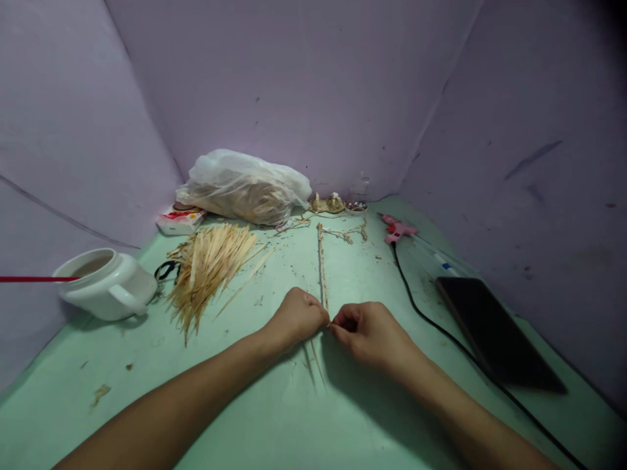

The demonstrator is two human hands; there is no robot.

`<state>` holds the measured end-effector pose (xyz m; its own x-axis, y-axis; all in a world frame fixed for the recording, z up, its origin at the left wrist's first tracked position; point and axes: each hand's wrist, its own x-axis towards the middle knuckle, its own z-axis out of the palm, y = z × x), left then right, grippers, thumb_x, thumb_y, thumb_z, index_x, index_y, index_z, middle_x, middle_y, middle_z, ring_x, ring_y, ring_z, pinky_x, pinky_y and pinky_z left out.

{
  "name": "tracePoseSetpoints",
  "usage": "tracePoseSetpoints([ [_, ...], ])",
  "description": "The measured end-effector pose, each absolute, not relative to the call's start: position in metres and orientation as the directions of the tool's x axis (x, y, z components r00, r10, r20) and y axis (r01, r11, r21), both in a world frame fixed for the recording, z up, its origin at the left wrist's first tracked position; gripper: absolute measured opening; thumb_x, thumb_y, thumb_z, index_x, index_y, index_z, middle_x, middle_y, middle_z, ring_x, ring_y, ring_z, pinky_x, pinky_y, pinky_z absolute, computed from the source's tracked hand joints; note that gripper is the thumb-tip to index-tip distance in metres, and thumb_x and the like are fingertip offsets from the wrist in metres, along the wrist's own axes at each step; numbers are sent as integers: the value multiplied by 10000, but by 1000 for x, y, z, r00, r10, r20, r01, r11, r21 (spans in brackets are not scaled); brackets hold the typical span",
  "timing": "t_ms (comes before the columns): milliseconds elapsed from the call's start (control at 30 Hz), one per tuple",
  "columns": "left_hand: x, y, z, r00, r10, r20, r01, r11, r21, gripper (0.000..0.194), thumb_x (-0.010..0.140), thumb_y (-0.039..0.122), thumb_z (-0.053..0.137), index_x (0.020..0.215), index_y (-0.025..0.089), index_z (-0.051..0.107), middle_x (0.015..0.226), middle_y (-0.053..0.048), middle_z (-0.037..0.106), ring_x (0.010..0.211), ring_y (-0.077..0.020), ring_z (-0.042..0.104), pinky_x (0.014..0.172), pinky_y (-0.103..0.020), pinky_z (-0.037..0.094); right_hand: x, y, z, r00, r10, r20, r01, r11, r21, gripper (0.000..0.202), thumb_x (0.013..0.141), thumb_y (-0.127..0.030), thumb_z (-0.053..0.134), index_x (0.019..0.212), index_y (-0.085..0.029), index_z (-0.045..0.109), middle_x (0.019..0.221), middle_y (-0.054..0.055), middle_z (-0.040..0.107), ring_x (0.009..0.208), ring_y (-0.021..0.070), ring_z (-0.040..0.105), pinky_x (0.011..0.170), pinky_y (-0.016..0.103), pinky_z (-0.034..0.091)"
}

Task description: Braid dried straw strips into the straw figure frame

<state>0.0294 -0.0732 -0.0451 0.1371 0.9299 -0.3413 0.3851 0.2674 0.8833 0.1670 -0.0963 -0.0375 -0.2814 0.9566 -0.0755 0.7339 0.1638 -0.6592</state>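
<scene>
A thin braided straw cord (322, 267) runs from the back of the green table toward me, its near end between my two hands. My left hand (300, 314) is closed on that end, and loose fibre strands stick out below the fingers. Close against it on the right, my right hand (365, 331) pinches with thumb and forefinger at the same spot; the strand in the pinch is mostly hidden. The far part of the cord bends right into a knotted, loose length (347, 234). To the left lies a fanned bundle of dry straw strips (210, 264).
A white pot (110, 284) with a red stick stands at left, near black scissors handles (166, 269). Behind are a plastic bag (245, 186), a small box (180, 220) and a woven piece (327, 203). A pink glue gun (396, 228), its black cord and a dark tablet (497, 333) lie right.
</scene>
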Motion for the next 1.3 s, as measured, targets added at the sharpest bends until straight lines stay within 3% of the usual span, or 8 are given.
tracePoseSetpoints([
  [200,29,-74,-35,183,866,-466,220,425,878,167,490,74,487,378,143,383,328,72,246,353,-29,199,362,-194,137,158,-106,-40,-407,912,50,754,367,-545,154,662,-153,498,617,-188,641,545,49,603,465,124,469,459,252,231],
  [333,27,-73,-36,204,872,-446,270,388,881,74,485,57,494,443,118,502,360,52,366,370,-35,274,381,-189,203,160,-104,-38,-457,889,19,722,384,-575,164,679,-161,492,585,-178,626,527,27,580,459,104,451,458,240,244],
  [433,26,-72,-41,232,884,-405,282,338,898,38,490,74,529,496,102,554,413,28,447,400,-47,337,408,-193,244,171,-96,-32,-470,875,-114,626,240,-742,152,662,-230,554,539,-161,608,472,9,542,425,88,425,418,221,251],
  [533,25,-72,-42,244,885,-397,274,330,903,29,502,106,558,526,98,573,428,27,460,403,-46,336,417,-198,238,183,-85,-23,-265,930,-257,433,-123,-893,186,655,-319,584,583,-148,605,522,18,579,368,66,411,349,201,253],
  [600,25,-71,-42,238,883,-405,284,336,898,43,504,113,561,538,97,582,424,30,455,401,-45,326,421,-200,233,186,-79,-20,-155,927,-343,257,-297,-919,176,640,-320,604,671,-147,610,630,40,628,358,61,432,319,194,280],
  [700,24,-71,-41,260,880,-398,290,322,901,40,507,111,539,525,102,574,403,40,425,397,-45,303,421,-202,220,179,-78,-25,-244,859,-450,125,-432,-893,155,611,-255,631,707,-140,592,626,30,619,387,82,495,347,208,386],
  [1000,20,-68,-39,292,887,-358,455,200,868,67,527,132,515,525,106,577,419,34,420,416,-53,306,425,-195,224,162,-78,-50,-261,870,-417,134,-396,-909,94,632,-178,589,579,-127,531,464,-21,534,372,64,477,360,185,410],
  [1300,25,-96,-21,288,950,-120,804,-172,569,153,639,224,502,541,165,603,483,-24,485,461,-106,378,495,-236,259,162,-79,-47,-273,859,-433,56,-436,-898,95,601,-154,576,589,-147,483,439,-30,539,365,65,471,350,179,398],
])
